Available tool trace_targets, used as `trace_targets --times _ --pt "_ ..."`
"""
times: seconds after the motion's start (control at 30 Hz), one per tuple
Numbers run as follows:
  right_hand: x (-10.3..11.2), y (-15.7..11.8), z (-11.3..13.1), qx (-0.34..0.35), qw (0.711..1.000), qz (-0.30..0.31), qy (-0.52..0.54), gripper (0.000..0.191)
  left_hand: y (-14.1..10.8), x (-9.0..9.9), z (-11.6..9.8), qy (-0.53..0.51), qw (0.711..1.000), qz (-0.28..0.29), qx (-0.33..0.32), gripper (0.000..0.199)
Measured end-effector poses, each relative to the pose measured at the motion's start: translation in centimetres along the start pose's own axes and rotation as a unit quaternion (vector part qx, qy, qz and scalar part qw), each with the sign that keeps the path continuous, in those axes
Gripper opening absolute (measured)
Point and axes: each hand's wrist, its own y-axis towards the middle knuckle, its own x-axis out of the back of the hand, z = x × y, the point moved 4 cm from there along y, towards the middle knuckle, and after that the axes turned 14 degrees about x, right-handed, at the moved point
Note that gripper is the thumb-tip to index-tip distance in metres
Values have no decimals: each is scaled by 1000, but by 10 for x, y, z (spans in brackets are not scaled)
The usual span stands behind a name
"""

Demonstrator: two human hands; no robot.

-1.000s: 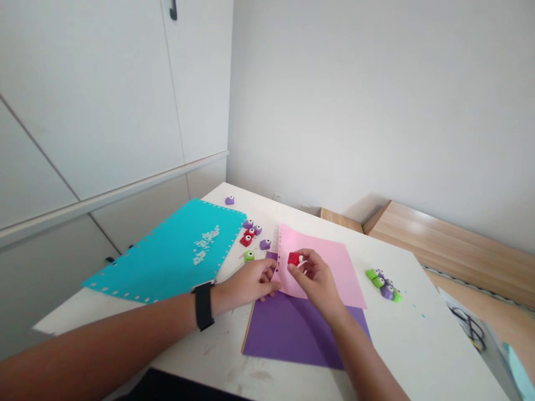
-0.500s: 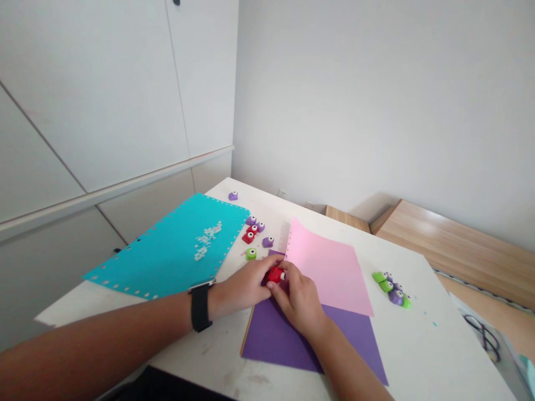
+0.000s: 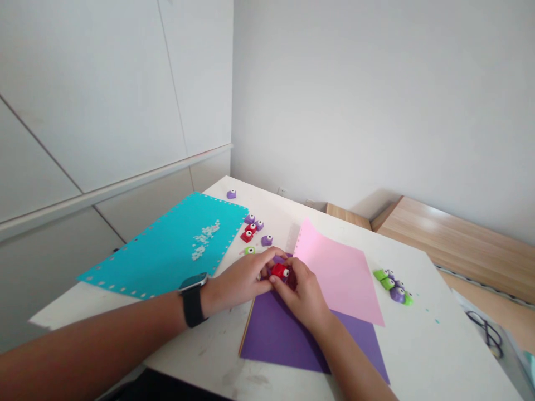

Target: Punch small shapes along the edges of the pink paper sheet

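The right hand (image 3: pixel 307 293) holds a red punch (image 3: pixel 278 270), watch screen (image 3: pixel 194 280) unreadable.

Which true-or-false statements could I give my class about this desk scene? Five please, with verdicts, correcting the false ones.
1. The right hand holds a red punch. True.
2. White cut-outs lie on the blue sheet. True.
3. The pink sheet overlaps the blue sheet. False: it overlaps the purple sheet.
4. The watch is worn on the right arm. False: it is on the left arm.
5. The cluster of punches to the right of the pink sheet is all red. False: it is green and purple.
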Motion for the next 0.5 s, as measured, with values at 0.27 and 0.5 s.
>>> trace_targets --times 0.27,0.5 --pt "7 -2 -3 -34 995 15 88 23 4 9 0 52 999 -9 -8 29" --pt "7 -6 -6 -18 995 23 97 27 16 8 26 -25 995 68 65 35"
